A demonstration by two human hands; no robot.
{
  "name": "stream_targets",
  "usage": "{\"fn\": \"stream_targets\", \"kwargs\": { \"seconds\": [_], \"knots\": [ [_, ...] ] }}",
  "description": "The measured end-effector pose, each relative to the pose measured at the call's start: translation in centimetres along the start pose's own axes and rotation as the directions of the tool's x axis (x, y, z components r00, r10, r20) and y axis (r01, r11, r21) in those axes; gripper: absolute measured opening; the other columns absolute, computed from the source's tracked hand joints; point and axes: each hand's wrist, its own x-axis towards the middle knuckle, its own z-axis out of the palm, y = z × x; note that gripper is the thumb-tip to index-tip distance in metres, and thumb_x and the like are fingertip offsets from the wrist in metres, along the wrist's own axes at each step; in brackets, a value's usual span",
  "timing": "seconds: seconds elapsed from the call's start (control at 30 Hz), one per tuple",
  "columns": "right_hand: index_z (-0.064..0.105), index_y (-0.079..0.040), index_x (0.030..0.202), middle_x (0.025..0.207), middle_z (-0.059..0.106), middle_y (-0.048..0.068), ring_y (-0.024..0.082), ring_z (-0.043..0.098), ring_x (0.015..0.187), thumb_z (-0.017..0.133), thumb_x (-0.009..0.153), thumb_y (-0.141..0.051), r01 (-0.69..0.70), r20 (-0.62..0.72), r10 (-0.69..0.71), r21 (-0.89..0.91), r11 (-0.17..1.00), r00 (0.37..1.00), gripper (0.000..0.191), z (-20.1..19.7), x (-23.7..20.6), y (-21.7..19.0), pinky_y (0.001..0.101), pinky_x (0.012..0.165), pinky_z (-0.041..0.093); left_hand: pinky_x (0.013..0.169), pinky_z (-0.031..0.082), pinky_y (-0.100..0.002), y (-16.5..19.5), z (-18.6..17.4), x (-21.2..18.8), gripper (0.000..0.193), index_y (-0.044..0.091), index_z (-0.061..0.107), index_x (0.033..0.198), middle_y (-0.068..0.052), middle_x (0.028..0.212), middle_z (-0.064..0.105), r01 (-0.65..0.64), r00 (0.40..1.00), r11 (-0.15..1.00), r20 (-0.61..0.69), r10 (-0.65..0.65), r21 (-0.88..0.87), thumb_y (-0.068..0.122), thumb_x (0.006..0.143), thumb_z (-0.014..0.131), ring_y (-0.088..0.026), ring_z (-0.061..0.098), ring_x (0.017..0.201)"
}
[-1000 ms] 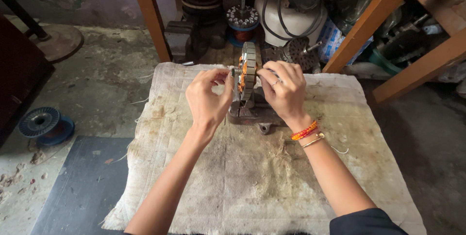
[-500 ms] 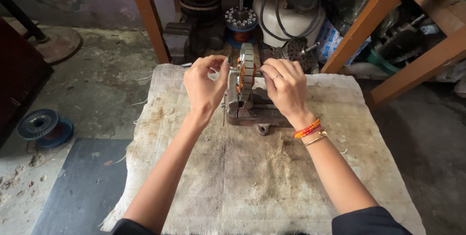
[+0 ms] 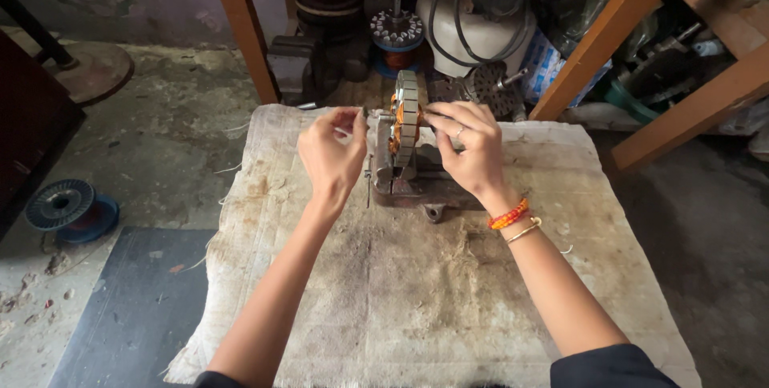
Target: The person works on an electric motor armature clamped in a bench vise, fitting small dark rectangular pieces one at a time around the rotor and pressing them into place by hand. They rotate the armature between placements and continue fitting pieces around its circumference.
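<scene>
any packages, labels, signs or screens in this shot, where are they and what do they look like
One package only: a white and blue printed bag or wrapper, soft and crumpled, at the back right behind the stator, wedged between the pale grey motor housing and the slanted wooden beam.
No signs or screens in view.
</scene>
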Motion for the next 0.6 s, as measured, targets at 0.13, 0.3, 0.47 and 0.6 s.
{"fn": "stream_targets", "kwargs": {
  "seconds": [0.13, 0.3, 0.47, 0.6],
  "knots": [
    [0.078, -0.004, 0.109, 0.116, 0.076, 0.01, 0.024, 0.071, 0.107, 0.065, 0.089, 0.004, -0.193, 0.049, 0.187, 0.229, 0.954, 0.981, 0.026, 0.0, -0.7, -0.5, 0.035, 0.099, 0.053, 0.067, 0.058, -0.029, -1.1, -0.3, -1.7, 0.015, 0.008, 0.081, 0.092, -0.007, 0.078, 0.08, 0.103, 0.995, 0.993, 0.016, -0.103, -0.056, 0.018, 0.09, 0.071, -0.014, 0.073, 0.066],
    [0.073, -0.005, 0.123, 0.122, 0.073, 0.011, 0.024, 0.069, 0.111, 0.06, 0.094, 0.0, -0.394, -0.025, 0.441, 0.408, 0.824, 0.897, 0.032, 1.1, -1.7, -1.8, 0.0335, 0.1, 0.053, 0.069, 0.056, -0.031, -2.2, 0.2, -4.0, 0.014, 0.006, 0.08, 0.093, -0.01, 0.08, 0.079, 0.178, 0.984, 0.976, 0.046, -0.173, -0.122, 0.016, 0.092, 0.07, -0.017, 0.071, 0.067],
    [0.067, -0.002, 0.129, 0.13, 0.069, 0.016, 0.031, 0.06, 0.126, 0.049, 0.105, -0.011, -0.348, -0.094, 0.374, 0.215, 0.912, 0.923, 0.031, 3.2, -1.6, -0.9, 0.0402, 0.112, 0.043, 0.075, 0.054, -0.032, -3.7, 1.0, -7.4, 0.011, 0.0, 0.075, 0.094, -0.011, 0.082, 0.075, 0.033, 0.987, 0.97, -0.144, -0.069, -0.24, 0.01, 0.091, 0.071, -0.019, 0.07, 0.075],
    [0.07, 0.0, 0.12, 0.125, 0.068, 0.018, 0.035, 0.056, 0.125, 0.038, 0.112, -0.024, -0.288, -0.106, 0.29, 0.035, 0.957, 0.951, 0.041, 5.3, -1.8, 0.5, 0.0462, 0.112, 0.036, 0.073, 0.052, -0.033, -5.0, 0.6, -9.7, 0.009, 0.0, 0.073, 0.097, -0.011, 0.084, 0.072, 0.062, 0.981, 0.979, -0.167, -0.095, -0.193, 0.008, 0.092, 0.071, -0.018, 0.067, 0.076]
  ]
}}
